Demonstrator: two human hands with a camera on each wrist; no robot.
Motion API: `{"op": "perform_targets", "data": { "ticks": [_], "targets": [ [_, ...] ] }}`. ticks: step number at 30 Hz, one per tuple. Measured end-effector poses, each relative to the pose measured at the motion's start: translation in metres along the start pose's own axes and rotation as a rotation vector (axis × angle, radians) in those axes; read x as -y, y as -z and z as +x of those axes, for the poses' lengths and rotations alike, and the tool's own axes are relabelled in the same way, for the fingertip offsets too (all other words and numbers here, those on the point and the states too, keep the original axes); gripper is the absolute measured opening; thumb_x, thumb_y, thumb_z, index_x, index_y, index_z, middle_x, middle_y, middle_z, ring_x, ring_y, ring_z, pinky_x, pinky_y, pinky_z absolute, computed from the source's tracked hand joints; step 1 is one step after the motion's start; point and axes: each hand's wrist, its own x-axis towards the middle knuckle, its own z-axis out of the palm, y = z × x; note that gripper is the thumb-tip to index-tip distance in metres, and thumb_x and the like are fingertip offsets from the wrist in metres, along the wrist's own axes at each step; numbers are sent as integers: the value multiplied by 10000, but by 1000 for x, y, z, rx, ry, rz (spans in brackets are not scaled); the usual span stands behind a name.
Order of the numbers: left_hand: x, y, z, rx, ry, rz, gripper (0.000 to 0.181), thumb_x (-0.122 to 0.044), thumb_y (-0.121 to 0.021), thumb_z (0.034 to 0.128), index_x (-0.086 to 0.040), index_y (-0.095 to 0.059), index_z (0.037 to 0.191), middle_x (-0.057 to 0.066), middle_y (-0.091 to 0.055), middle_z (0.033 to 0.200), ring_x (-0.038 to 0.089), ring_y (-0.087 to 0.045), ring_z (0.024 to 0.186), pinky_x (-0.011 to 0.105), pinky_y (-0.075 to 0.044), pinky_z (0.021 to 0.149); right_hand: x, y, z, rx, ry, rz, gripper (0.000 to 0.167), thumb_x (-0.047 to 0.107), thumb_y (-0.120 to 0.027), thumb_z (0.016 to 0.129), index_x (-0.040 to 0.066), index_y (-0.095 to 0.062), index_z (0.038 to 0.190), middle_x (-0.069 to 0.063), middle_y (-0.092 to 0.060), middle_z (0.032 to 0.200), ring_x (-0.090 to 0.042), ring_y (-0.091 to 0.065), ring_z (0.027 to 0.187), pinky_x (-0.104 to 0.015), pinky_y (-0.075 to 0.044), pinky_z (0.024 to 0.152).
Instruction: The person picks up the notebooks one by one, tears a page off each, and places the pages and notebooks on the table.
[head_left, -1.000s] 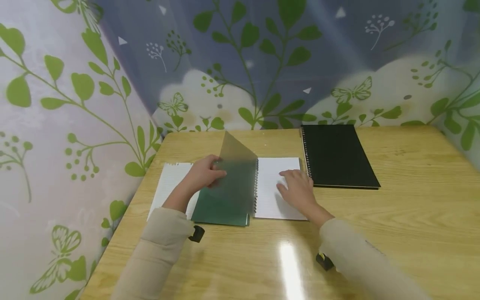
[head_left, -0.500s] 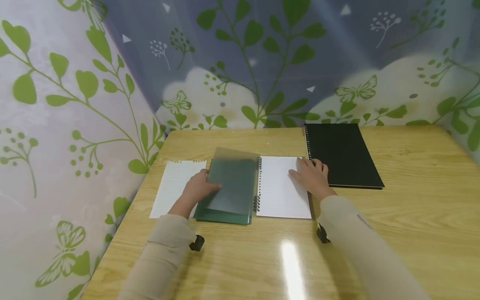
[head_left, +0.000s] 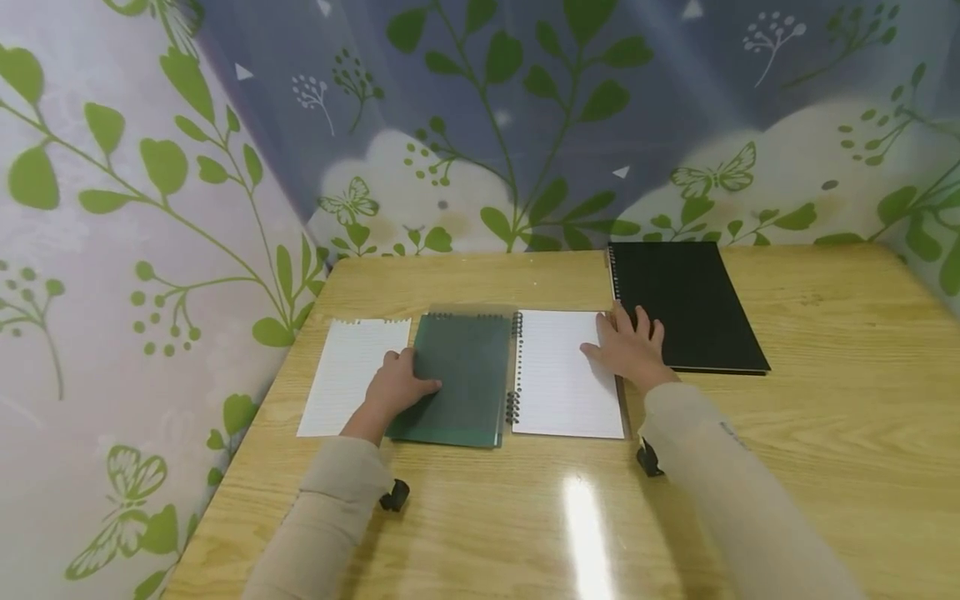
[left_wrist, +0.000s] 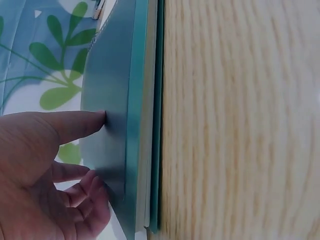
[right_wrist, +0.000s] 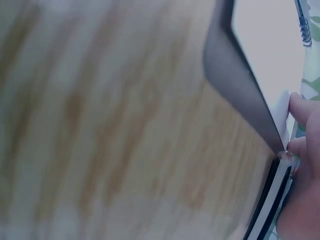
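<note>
An open ring-bound notebook (head_left: pixel 567 375) lies mid-table with a lined white page showing. Its grey see-through cover (left_wrist: pixel 107 85) is folded left, lying over a green notebook (head_left: pixel 450 436). My left hand (head_left: pixel 393 383) is at the green notebook's left side. In the left wrist view its thumb touches the cover, the other fingers bent loosely below the thumb. My right hand (head_left: pixel 628 343) rests at the page's upper right edge, thumb on the paper and fingers spread towards a black notebook (head_left: pixel 686 304). In the right wrist view, the thumb and a fingertip touch the page (right_wrist: pixel 270 55) near its corner.
A torn-edged lined sheet (head_left: pixel 352 375) lies left of the green notebook, partly behind the left hand. The wooden table (head_left: pixel 495 525) meets a leaf-patterned wall covering (head_left: pixel 420 192) at the back and left.
The see-through cover, raised in my left hand a second ago, has come down flat over the green notebook. My right hand has shifted right, from the page's middle to its edge.
</note>
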Motion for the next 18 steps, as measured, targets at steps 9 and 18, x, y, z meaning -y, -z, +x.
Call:
{"op": "perform_targets", "data": {
  "ticks": [9, 18],
  "targets": [
    [-23, 0, -5, -37, 12, 196, 694, -356, -604, 860, -24, -329, 1404, 222, -361, 1345, 379, -444, 1167, 496, -438, 871, -3, 5, -5, 23, 1, -4, 787, 538, -371, 930, 74, -65, 1488, -201, 195, 1512, -462, 210, 1350, -655, 108, 1033],
    [-70, -12, 8, 30, -307, 277, 614, -426, -498, 925, -195, -288, 1453, 150, -290, 1470, 352, -267, 1347, 521, -315, 1042, 4, 5, -8, 21, 0, 1, 784, 514, -392, 935, 43, -84, 1481, -196, 183, 1516, -450, 212, 1355, -648, 85, 1047]
  ]
}}
